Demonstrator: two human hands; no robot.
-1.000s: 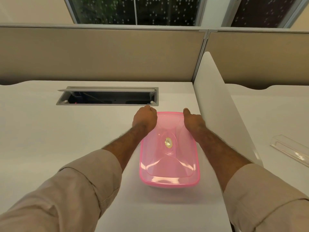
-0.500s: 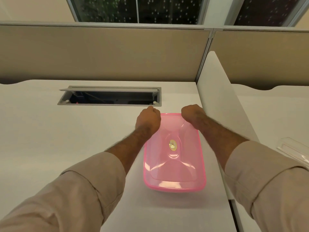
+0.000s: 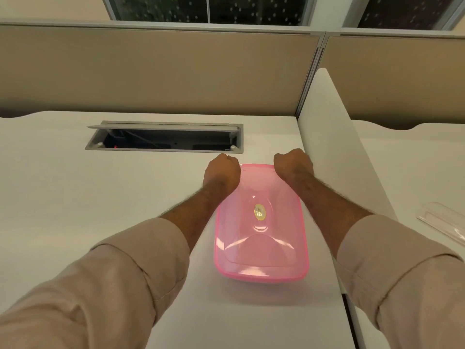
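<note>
We find the pink box (image 3: 261,248) standing on the white desk (image 3: 75,197), close to its right edge and just beside the white divider (image 3: 334,147), with the open cable hatch (image 3: 163,137) a little beyond its far end. Its translucent lid (image 3: 261,233) lies flat on top, and a small gold sticker (image 3: 260,212) sits at the lid's middle. The left hand (image 3: 221,172) is curled over the lid's far left corner and the right hand (image 3: 293,165) over the far right corner. Both look like fists clamped on the rim, though the knuckles hide the fingertips from us. We judge the work to be at the lid itself. The near edge looks seated all along, so only the far corners are being dealt with, whether pressed home or prised up we cannot tell. No gap shows under the lid, and we cannot make out anything inside the box. On the neighbouring desk, well apart, lies a clear plastic piece (image 3: 445,222), untouched.
</note>
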